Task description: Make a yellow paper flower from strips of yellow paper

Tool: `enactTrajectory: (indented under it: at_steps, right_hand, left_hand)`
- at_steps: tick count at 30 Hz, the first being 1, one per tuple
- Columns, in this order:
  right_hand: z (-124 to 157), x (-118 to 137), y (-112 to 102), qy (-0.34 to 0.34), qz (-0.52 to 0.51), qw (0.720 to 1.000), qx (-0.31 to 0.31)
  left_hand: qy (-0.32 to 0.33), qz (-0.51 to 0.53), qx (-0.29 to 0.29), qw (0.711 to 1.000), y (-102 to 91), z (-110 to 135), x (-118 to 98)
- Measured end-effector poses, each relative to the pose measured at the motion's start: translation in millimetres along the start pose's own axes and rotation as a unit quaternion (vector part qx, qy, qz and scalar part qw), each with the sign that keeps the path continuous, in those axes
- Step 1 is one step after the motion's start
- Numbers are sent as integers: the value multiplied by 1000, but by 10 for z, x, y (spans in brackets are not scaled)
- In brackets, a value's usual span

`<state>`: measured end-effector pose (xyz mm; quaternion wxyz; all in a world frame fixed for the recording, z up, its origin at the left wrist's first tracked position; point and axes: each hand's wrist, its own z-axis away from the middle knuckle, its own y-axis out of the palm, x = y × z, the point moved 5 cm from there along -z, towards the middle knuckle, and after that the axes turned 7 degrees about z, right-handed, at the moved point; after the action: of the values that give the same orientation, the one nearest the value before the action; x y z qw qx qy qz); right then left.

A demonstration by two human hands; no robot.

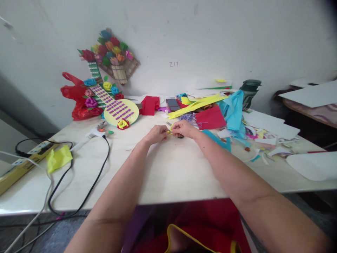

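Over the middle of the table, my left hand [157,134] and my right hand [183,128] meet, fingertips almost touching. Both sets of fingers are pinched on a small yellow strip [172,127], which looks like crepe paper; most of it is hidden behind the fingers. Scissors [180,136] lie beneath my right hand, with a dark handle and a bit of blade showing. To the left stands a pale yellow, guitar-shaped craft [110,122] with purple bars, bearing a yellow and red paper flower [123,123] at its base.
At left are a white glue gun [96,132], its black cord [104,165], a yellow paper piece [59,159] and a power strip [26,165]. Yellow crepe strips [197,106], red paper [210,118], blue crepe paper [234,110] and a dark green bottle [250,93] crowd the back right.
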<state>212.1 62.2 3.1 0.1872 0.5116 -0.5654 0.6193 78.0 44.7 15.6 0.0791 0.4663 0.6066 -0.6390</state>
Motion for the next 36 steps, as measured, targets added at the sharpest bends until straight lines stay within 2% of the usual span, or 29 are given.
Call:
enactTrajectory:
  at_steps: [4, 6, 9, 13, 20, 26, 28, 33, 36]
  right_hand:
    - [-58, 45, -11, -47, 64, 990, -120]
    - [-73, 68, 6, -70, 84, 984, -140]
    - [-85, 64, 30, -68, 94, 984, -133]
    - [-100, 0, 26, -32, 112, 983, -140]
    - [-97, -4, 28, -44, 114, 980, -157]
    - [-45, 80, 46, -40, 44, 995, -85]
    - [-41, 79, 54, -24, 26, 996, -79]
    - [-55, 66, 46, -32, 53, 990, -131]
    - [-74, 31, 2, -47, 79, 983, -160]
  left_hand:
    - [-13, -23, -93, 995, -34, -52, 82]
    - [-13, -20, -122, 992, -57, -63, 116]
    - [-19, -36, -156, 987, -106, -60, 154]
    - [-13, -63, -157, 985, -128, -55, 158]
    - [-7, -88, -158, 984, -141, -47, 152]
    - [9, -75, -136, 988, -116, -38, 140]
    - [9, -64, -138, 988, -110, -44, 155]
    - [-21, 12, -177, 984, -128, -45, 211]
    - [-13, 127, -181, 975, -138, -32, 189]
